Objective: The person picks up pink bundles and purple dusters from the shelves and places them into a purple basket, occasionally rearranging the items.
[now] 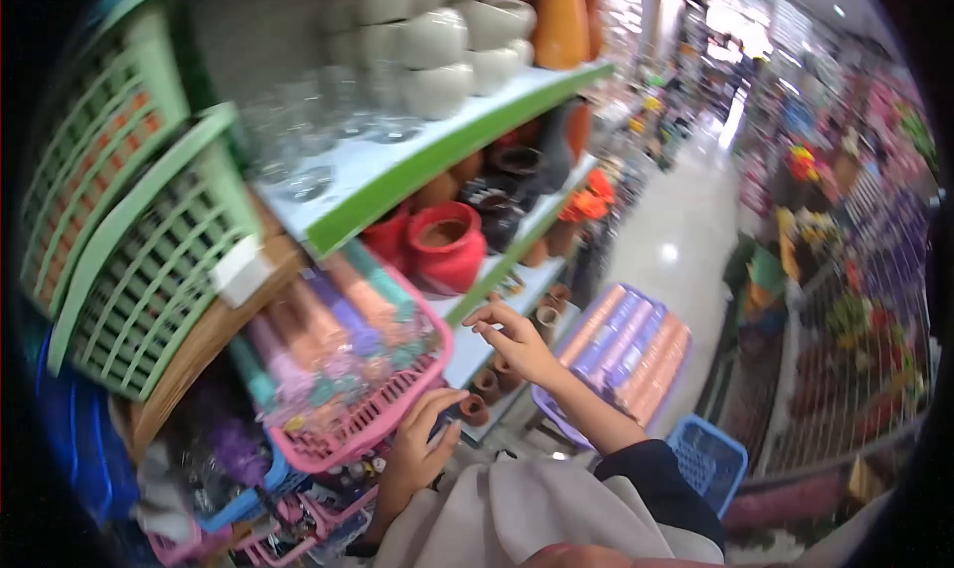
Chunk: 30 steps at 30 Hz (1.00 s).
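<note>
My left hand is low in the middle, beside the front corner of a pink basket. Its fingers and thumb are apart; a dark patch shows between them, and I cannot make out what it is. My right hand is raised in front of the shelves, with loosely bent fingers spread and nothing in them. Rolls in clear plastic wrap, in peach, purple and teal, fill the pink basket. Near my right hand, a red pot sits on a middle shelf, and small clay pots stand lower down.
Green baskets lean at the left. White pots and glassware stand on the green-edged upper shelf. To the right are a purple basket of wrapped rolls, a blue basket, an aisle floor and a wire rack.
</note>
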Tool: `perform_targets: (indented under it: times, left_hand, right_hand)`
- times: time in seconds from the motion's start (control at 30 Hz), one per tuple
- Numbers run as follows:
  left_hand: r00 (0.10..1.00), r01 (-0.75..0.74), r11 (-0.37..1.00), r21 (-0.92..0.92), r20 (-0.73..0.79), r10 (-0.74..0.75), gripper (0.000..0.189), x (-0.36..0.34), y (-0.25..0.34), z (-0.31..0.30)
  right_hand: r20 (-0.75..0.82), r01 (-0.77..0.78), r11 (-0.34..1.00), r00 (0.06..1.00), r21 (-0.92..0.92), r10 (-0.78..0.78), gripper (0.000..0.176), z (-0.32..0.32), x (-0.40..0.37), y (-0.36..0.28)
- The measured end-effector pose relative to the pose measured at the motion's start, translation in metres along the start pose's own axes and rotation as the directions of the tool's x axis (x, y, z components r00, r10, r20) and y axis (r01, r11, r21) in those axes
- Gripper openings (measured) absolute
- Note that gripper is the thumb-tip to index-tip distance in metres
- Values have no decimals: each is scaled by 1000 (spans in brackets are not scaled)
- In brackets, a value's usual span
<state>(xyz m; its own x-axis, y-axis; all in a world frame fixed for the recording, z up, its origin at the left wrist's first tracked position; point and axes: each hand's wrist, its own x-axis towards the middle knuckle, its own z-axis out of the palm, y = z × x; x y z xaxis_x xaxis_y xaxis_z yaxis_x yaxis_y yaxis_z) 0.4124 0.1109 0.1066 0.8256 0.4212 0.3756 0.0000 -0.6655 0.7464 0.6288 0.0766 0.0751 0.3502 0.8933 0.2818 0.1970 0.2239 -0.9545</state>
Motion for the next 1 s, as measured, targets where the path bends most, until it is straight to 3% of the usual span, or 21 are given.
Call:
perform_targets:
  times: [0.03,0.07,0.13,0.17,0.2,0.27,0.3,0.37,0.4,0.47,0.67,0.73,0.77,0.8,0.87,0.93,1.0]
  left_hand:
    - [998,46,988,-150,50,-39,33,8,-8,17]
    - [992,102,952,-289,102,-75,30,17,-13,34]
    - [979,99,952,-289,202,-41,28,34,-27,67]
    - [954,131,932,-337,300,-26,28,38,-45,88]
    - [920,170,909,-379,391,-9,27,43,-53,105]
    - [885,197,901,-385,465,5,27,58,-49,131]
    - [851,201,904,-376,525,30,26,63,-57,150]
    - [807,165,918,-360,585,84,26,74,-76,192]
    - [794,164,916,-367,600,98,26,78,-84,212]
    - [742,246,912,-328,669,40,24,87,-99,250]
    - [696,245,936,-251,718,11,27,115,-117,343]
    - [745,-281,949,-142,591,309,31,128,-107,364]
    - [682,-247,962,-113,685,256,38,136,-98,372]
    - [675,-253,960,-120,689,264,38,137,-96,381]
    - [651,-416,904,-100,661,373,47,138,-101,405]
    - [597,-437,896,-81,718,357,52,137,-115,426]
    - [563,-552,834,3,739,370,53,129,-131,437]
  right_hand:
    - [-81,-127,987,988,98,135,18,-12,-17,8]
    - [-169,-76,996,982,42,82,18,-23,-33,29]
    - [-315,-147,988,937,43,153,19,-45,-65,58]
    - [-374,-313,946,870,84,321,19,-57,-86,59]
    - [-407,-328,941,851,84,333,19,-69,-105,72]
    - [-604,-361,928,720,92,340,19,-87,-148,114]
    - [-626,-374,922,697,97,349,19,-94,-168,125]
    - [-764,-354,914,528,198,370,18,-103,-204,142]
    - [-778,-356,912,507,201,370,18,-108,-221,147]
    - [-832,-479,835,320,271,454,19,-116,-251,157]
    - [-927,-495,836,140,238,347,19,-139,-285,203]
    - [-973,-601,789,82,124,216,23,-148,-275,210]
    - [-973,-681,728,100,84,206,35,-152,-269,209]
    - [-975,-680,728,89,89,202,35,-156,-264,215]
    - [-997,-817,574,71,-46,21,46,-165,-251,233]
    - [-997,-816,578,40,9,71,54,-170,-239,238]
    - [-997,-933,358,48,-23,62,54,-172,-229,241]
